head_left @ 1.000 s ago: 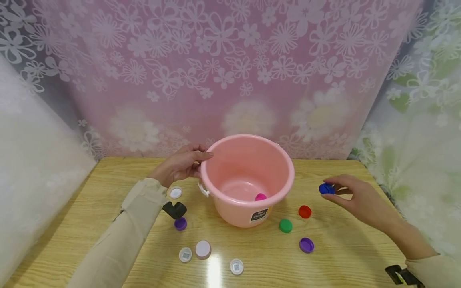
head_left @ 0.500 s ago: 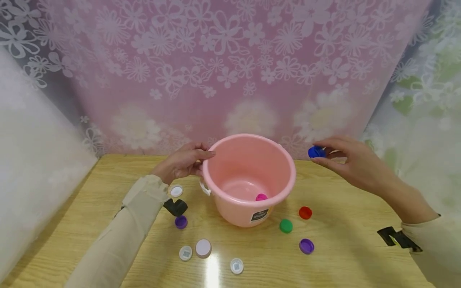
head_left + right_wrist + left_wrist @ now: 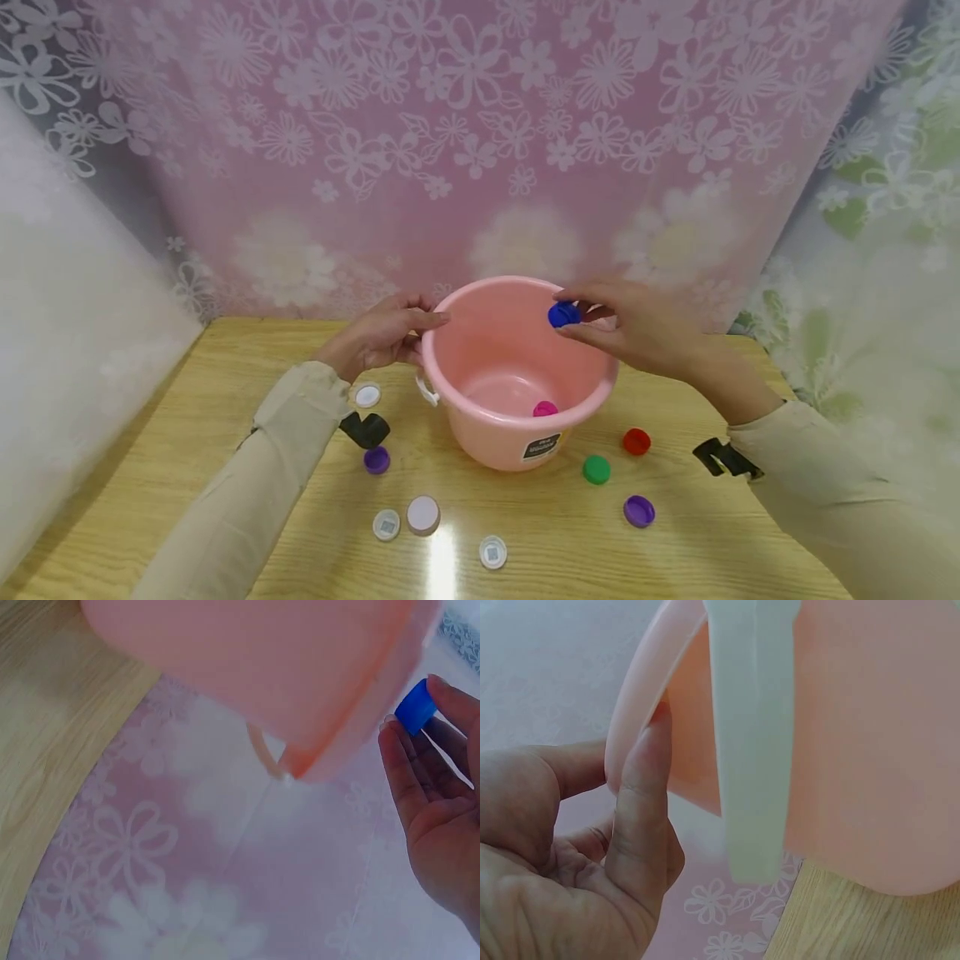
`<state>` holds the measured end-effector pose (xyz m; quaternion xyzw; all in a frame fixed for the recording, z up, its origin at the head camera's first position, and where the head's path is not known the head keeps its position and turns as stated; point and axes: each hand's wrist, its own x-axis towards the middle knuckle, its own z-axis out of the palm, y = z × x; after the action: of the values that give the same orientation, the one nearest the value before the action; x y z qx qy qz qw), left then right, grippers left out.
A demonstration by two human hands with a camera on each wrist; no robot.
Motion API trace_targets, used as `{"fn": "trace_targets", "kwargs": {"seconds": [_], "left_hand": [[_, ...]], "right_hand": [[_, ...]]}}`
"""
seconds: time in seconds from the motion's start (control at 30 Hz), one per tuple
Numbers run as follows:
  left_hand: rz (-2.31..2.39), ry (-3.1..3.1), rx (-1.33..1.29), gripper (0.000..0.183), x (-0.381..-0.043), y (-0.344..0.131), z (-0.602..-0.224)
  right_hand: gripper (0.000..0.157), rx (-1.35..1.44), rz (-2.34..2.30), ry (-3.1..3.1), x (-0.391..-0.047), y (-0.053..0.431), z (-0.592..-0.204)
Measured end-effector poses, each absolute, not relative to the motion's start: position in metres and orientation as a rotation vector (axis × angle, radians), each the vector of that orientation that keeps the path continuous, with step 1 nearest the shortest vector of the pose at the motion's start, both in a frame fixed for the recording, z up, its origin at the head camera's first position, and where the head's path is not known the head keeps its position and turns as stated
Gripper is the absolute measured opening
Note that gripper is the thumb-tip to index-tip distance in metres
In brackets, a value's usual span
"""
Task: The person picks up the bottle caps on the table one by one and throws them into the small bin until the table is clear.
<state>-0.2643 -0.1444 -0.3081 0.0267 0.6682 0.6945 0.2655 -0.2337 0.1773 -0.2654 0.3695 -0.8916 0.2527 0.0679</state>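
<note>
A pink bucket (image 3: 487,437) stands in the middle of the wooden table, with a bright pink cap (image 3: 545,408) on its inside floor. My left hand (image 3: 386,335) pinches the bucket's left rim between thumb and fingers; the left wrist view shows the fingers about the rim (image 3: 634,712), beside the white handle (image 3: 754,750). My right hand (image 3: 637,329) holds a blue cap (image 3: 563,314) by its edges, over the right part of the bucket's opening. In the right wrist view the blue cap (image 3: 415,707) sits between thumb and fingertips, apart from the bucket wall.
Right of the bucket lie a green cap (image 3: 596,469), a red cap (image 3: 636,442) and a purple cap (image 3: 639,511). Several white caps, one of them here (image 3: 492,552), and another purple cap (image 3: 377,460) lie in front and to the left. A floral curtain (image 3: 480,167) hangs behind the table.
My right hand has lifted the blue cap and carried it leftward from the table's right side to above the bucket. The left hand keeps its grip on the rim.
</note>
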Motion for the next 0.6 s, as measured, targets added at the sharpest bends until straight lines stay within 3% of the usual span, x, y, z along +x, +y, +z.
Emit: {"fn": "trace_targets", "kwargs": {"seconds": [0.6], "left_hand": [[1.853,1.817,0.067,0.025,-0.263,-0.144,-0.305]], "right_hand": [[0.035,1.319,0.990,-2.672,-0.245,0.137,-0.302]]}}
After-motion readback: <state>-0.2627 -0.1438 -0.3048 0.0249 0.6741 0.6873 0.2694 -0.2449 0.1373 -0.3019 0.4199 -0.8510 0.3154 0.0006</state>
